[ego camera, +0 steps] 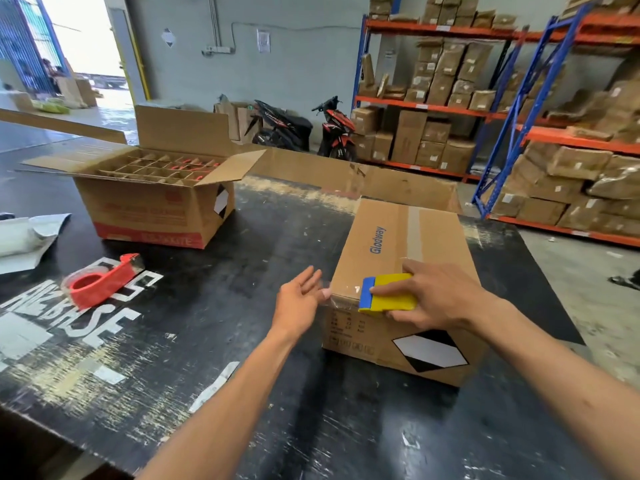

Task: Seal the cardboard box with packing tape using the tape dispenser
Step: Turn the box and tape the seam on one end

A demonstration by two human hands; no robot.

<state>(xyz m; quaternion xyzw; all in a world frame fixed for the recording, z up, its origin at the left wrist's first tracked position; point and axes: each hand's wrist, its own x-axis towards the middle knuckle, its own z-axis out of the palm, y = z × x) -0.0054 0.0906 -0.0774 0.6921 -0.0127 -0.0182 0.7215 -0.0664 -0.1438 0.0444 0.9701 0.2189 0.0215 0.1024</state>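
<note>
A closed cardboard box (384,237) marked "Glodway" lies on the black table, with a strip of tape along its top seam. My right hand (433,294) grips a yellow and blue tape dispenser (388,293) pressed on the box's near top edge. Clear tape runs over the near left corner. My left hand (299,299) is beside that corner with fingers spread, its fingertips touching the tape end. A red tape dispenser (100,280) lies on the table to the left, away from both hands.
An open cardboard box (149,209) with a divider grid stands at the back left. A flat cardboard sheet (398,185) lies behind the closed box. White packaging (24,237) is at the left edge. Shelves of boxes (450,98) and two motorbikes (304,129) stand beyond the table.
</note>
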